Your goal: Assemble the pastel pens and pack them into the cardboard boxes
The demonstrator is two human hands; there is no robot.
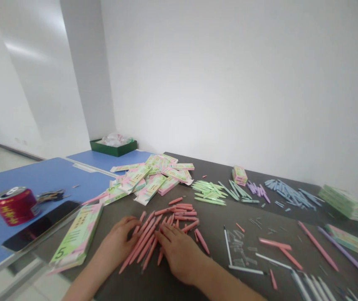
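A heap of pink pens [146, 242] lies on the dark table, its barrels pointing mostly toward the near left. My left hand [121, 240] rests against the heap's left side, fingers bent round its edge. From the right, my right hand [177, 251] lies over the pens with its fingers pressed together on them. More pink pens [185, 213] lie loose just beyond my right hand. Left of my left hand is a green and pink packet [77, 238], and a pile of similar packets [150, 175] lies behind the heap.
Green pens [209, 192], purple pens [258, 190] and blue pens [290, 193] lie at the back right. Clear small parts [240, 248] and white refills [246, 269] are at the right. A red can [14, 207], phone [41, 225] and keys [52, 195] are left.
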